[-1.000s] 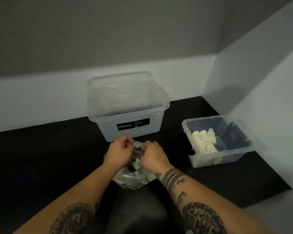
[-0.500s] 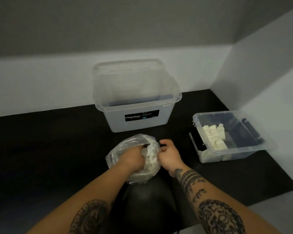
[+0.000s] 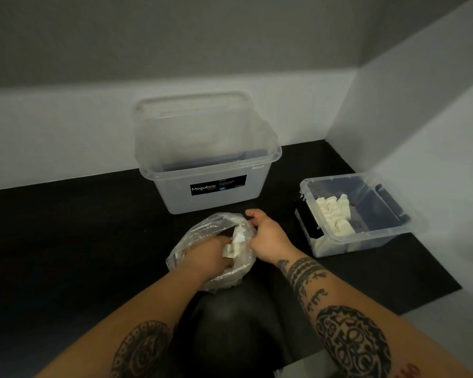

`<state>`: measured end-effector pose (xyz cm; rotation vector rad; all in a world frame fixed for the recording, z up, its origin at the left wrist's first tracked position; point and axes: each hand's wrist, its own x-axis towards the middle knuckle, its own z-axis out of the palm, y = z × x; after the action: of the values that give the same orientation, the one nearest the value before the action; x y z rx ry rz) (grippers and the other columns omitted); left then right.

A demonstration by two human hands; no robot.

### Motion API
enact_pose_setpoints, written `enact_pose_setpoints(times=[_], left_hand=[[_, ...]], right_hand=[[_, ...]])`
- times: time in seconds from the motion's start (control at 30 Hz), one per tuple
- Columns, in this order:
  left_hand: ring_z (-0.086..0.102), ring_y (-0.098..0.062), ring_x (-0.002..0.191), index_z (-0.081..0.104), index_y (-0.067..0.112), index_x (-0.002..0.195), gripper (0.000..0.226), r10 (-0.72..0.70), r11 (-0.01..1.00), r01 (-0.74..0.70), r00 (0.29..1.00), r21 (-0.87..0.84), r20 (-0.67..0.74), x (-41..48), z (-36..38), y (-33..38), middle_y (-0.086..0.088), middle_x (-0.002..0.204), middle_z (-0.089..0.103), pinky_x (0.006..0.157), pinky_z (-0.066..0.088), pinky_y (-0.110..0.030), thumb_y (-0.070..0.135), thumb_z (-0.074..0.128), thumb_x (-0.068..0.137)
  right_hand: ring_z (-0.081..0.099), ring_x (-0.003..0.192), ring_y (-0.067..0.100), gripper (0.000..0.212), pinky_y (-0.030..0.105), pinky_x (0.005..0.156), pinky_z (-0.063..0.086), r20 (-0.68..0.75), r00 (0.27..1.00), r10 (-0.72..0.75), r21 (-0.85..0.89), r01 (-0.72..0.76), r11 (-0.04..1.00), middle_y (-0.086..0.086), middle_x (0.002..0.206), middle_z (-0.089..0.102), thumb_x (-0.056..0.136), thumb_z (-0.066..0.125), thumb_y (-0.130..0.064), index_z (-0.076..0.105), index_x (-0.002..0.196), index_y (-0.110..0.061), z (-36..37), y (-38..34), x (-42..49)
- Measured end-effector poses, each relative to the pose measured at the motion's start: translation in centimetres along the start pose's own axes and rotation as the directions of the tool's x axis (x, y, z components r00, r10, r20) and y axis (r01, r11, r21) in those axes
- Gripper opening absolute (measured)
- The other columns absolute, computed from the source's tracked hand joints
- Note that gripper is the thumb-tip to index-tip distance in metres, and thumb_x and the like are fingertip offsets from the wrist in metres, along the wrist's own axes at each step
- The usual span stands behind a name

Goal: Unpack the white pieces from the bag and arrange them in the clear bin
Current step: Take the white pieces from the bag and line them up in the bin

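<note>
Fingers (image 3: pixel 224 257) among white pieces (image 3: pixel 236 241), inside bag (image 3: pixel 194 236)

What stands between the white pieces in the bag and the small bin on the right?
Nothing visible. The left hand is already inside the plastic bag among the white pieces, the right hand holds its rim, and bare black mat leads to the open-topped small bin.

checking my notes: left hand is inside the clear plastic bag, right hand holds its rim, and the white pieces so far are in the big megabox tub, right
Not quite. The head view shows the white pieces unpacked so far lying in the small clear plastic bin on the right, not the large clear Megabox tub. The rest holds: the left hand is inside the clear plastic bag, and the right hand holds its rim.
</note>
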<state>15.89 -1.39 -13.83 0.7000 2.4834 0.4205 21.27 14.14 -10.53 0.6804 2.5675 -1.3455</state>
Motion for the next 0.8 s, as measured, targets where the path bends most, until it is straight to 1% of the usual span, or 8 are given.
enact_pose_setpoints(times=[0.2, 0.33, 0.43, 0.5, 0.57, 0.63, 0.73, 0.8], left_hand=[[0.065, -0.020, 0.101, 0.067, 0.017, 0.113, 0.019, -0.054, 0.997, 0.056, 0.997, 0.048, -0.050, -0.6, -2.2, 0.1, -0.003, 0.110, 0.071, 0.087, 0.051, -0.034, 0.028, 0.056, 0.101], [0.056, -0.015, 0.090, 0.064, 0.020, 0.104, 0.016, -0.055, 0.995, 0.046, 0.993, -0.086, -0.109, -1.8, -4.2, -0.1, -0.003, 0.108, 0.068, 0.077, 0.041, -0.029, 0.032, 0.053, 0.104], [0.064, -0.018, 0.086, 0.061, 0.024, 0.094, 0.012, -0.079, 0.953, 0.039, 0.989, -0.300, -0.122, -2.4, -5.3, -0.9, -0.002, 0.098, 0.069, 0.075, 0.050, -0.032, 0.034, 0.059, 0.100], [0.071, -0.023, 0.087, 0.066, 0.020, 0.096, 0.010, -0.126, 0.817, 0.037, 0.985, -0.576, -0.115, -2.7, -5.9, -1.5, -0.006, 0.096, 0.071, 0.078, 0.061, -0.040, 0.029, 0.062, 0.100], [0.076, -0.026, 0.089, 0.068, 0.014, 0.107, 0.010, -0.148, 0.565, 0.037, 0.987, -0.824, -0.057, -2.9, -6.5, -2.0, -0.014, 0.104, 0.074, 0.080, 0.065, -0.043, 0.020, 0.063, 0.102], [0.078, -0.027, 0.088, 0.066, 0.012, 0.113, 0.012, -0.143, 0.398, 0.006, 0.988, -0.917, -0.055, -3.0, -6.8, -2.9, -0.015, 0.105, 0.075, 0.076, 0.065, -0.042, 0.016, 0.059, 0.104], [0.077, -0.027, 0.091, 0.067, 0.016, 0.116, 0.015, -0.138, 0.244, -0.034, 0.988, -0.969, -0.069, -3.2, -6.8, -4.3, -0.012, 0.102, 0.077, 0.073, 0.064, -0.040, 0.014, 0.056, 0.105], [0.076, -0.029, 0.097, 0.068, 0.018, 0.119, 0.020, -0.138, 0.189, -0.024, 0.989, -0.982, -0.051, -3.3, -6.2, -5.3, -0.013, 0.106, 0.077, 0.076, 0.064, -0.043, 0.012, 0.055, 0.105]], right_hand=[[0.055, 0.126, 0.021, 0.071, 0.032, 0.106, 0.046, -0.069, 0.998, -0.012, -0.092, 0.006, 0.996, 0.003, 0.140, 0.055, 0.090, 0.065, -0.007, 0.037, 0.153, -0.022, -0.2, -1.5, 0.8], [0.051, 0.131, 0.024, 0.070, 0.027, 0.101, 0.042, -0.078, 0.997, 0.010, -0.111, -0.019, 0.994, 0.008, 0.145, 0.051, 0.089, 0.062, -0.004, 0.037, 0.153, -0.020, -0.7, -2.2, 1.4], [0.052, 0.129, 0.021, 0.065, 0.024, 0.095, 0.040, -0.047, 0.999, 0.000, -0.077, -0.004, 0.997, 0.005, 0.143, 0.051, 0.090, 0.062, -0.005, 0.042, 0.150, -0.020, -1.0, -2.8, 1.1], [0.051, 0.127, 0.017, 0.061, 0.024, 0.099, 0.042, -0.110, 0.991, -0.072, -0.016, 0.070, 0.997, 0.000, 0.143, 0.049, 0.089, 0.063, -0.003, 0.048, 0.145, -0.022, -0.7, -3.3, 0.7], [0.052, 0.119, 0.008, 0.052, 0.021, 0.100, 0.044, -0.244, 0.949, -0.199, 0.044, 0.216, 0.975, -0.008, 0.134, 0.049, 0.089, 0.059, 0.003, 0.056, 0.135, -0.022, 0.0, -3.9, -0.1], [0.056, 0.104, 0.001, 0.039, 0.016, 0.093, 0.047, -0.315, 0.896, -0.313, 0.053, 0.347, 0.936, -0.013, 0.117, 0.053, 0.090, 0.055, 0.007, 0.064, 0.114, -0.022, 0.7, -4.4, -0.6], [0.063, 0.095, 0.006, 0.032, 0.021, 0.086, 0.054, -0.168, 0.926, -0.337, 0.022, 0.345, 0.938, -0.008, 0.103, 0.063, 0.092, 0.055, 0.004, 0.067, 0.093, -0.026, 2.3, -4.2, -0.7], [0.066, 0.102, 0.011, 0.032, 0.027, 0.091, 0.056, 0.061, 0.961, -0.270, -0.099, 0.275, 0.956, -0.005, 0.109, 0.068, 0.094, 0.055, -0.001, 0.071, 0.104, -0.026, 3.6, -3.4, -0.3]])
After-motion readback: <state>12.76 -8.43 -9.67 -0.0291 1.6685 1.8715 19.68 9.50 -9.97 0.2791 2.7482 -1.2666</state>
